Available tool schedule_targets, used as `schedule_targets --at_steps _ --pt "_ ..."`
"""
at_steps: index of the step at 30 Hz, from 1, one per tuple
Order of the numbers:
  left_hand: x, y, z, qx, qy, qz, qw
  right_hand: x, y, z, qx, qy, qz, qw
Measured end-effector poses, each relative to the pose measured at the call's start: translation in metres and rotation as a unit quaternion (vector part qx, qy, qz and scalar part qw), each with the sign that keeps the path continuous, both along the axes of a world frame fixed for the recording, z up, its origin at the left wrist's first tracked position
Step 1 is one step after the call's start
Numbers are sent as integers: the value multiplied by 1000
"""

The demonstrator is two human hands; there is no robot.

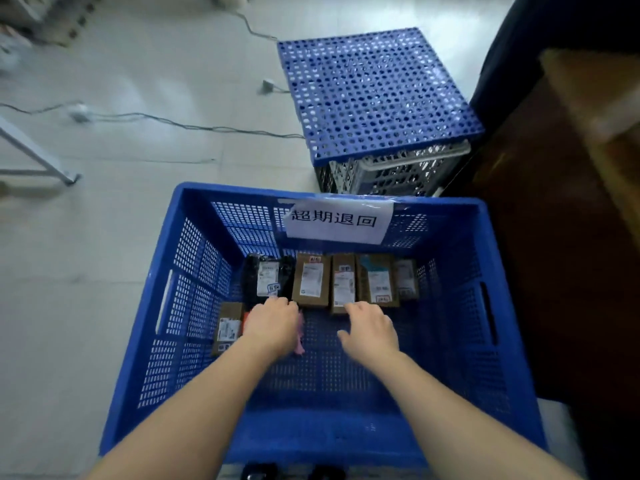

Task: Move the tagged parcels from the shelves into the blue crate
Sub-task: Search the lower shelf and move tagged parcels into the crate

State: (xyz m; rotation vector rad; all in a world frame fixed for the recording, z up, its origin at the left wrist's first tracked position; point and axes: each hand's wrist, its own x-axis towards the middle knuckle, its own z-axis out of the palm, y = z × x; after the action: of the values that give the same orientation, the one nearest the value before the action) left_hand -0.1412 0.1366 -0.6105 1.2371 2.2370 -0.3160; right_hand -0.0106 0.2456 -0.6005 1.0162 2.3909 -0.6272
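Reaching into blue perforated plastic crate (145, 306), lower centre: my left hand (273, 323) curls round pink soft parcel (299, 341); right hand (372, 329) relaxed, empty.

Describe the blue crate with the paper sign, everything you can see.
The blue crate is a large open-topped plastic bin, perforated walls and floor, slot handles in the sides, upright on the pale floor. A white paper sign with printed characters is taped inside its far wall. Labelled parcels lie in a row below it. The left hand covers a pink item inside; the right hand reaches the row.
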Motion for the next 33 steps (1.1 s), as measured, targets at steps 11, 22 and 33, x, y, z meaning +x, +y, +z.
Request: schedule_targets --at_steps 11,22,33 --pt "22 -4 125 83 78 -160 980 54 -31 124 76 29 -102 991" --pt "100 -7 233 195 90 -306 927 158 -82 232 179 40 -226 957" --pt "262 -6 320 281 79 -431 854 318 -138 312 246 31 -346 905"
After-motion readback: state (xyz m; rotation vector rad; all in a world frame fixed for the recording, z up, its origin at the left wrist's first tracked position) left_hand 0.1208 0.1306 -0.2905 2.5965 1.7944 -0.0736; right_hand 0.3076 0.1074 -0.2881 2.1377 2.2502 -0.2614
